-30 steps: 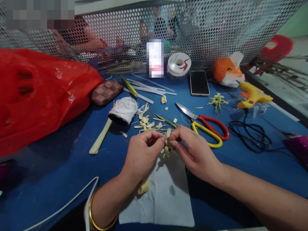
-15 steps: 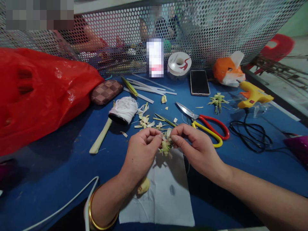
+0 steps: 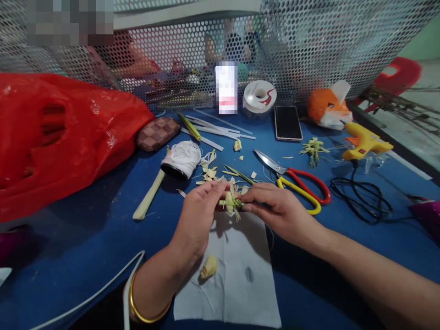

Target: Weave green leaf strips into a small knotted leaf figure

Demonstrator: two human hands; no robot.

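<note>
Between my two hands is a small figure of pale green plant strips [image 3: 233, 201], with thin ends sticking out. The fingers of my left hand [image 3: 202, 208] pinch it from the left, while my right hand [image 3: 280, 208] grips its other side with thumb and forefinger. Below lies a white paper sheet [image 3: 237, 284] bearing a pale yellow plant piece [image 3: 208, 267]. Cut plant scraps [image 3: 209, 173] are strewn just beyond my left fingers. Close to my right hand rest scissors [image 3: 280, 169] with one red and one yellow handle, blades apart.
A similar plant figure [image 3: 313, 150] lies near a yellow glue gun [image 3: 366, 142] with a black cord. Also about are a white string spool [image 3: 182, 158], a phone [image 3: 288, 123], a ribbon roll [image 3: 259, 97], glue sticks [image 3: 215, 126] and a red bag [image 3: 85, 142]. A perforated screen [image 3: 309, 46] stands behind.
The plant figure has been turned between my fingers, so its green part now points to the right. The whole view has shifted slightly, with table items appearing a little lower and farther right.
</note>
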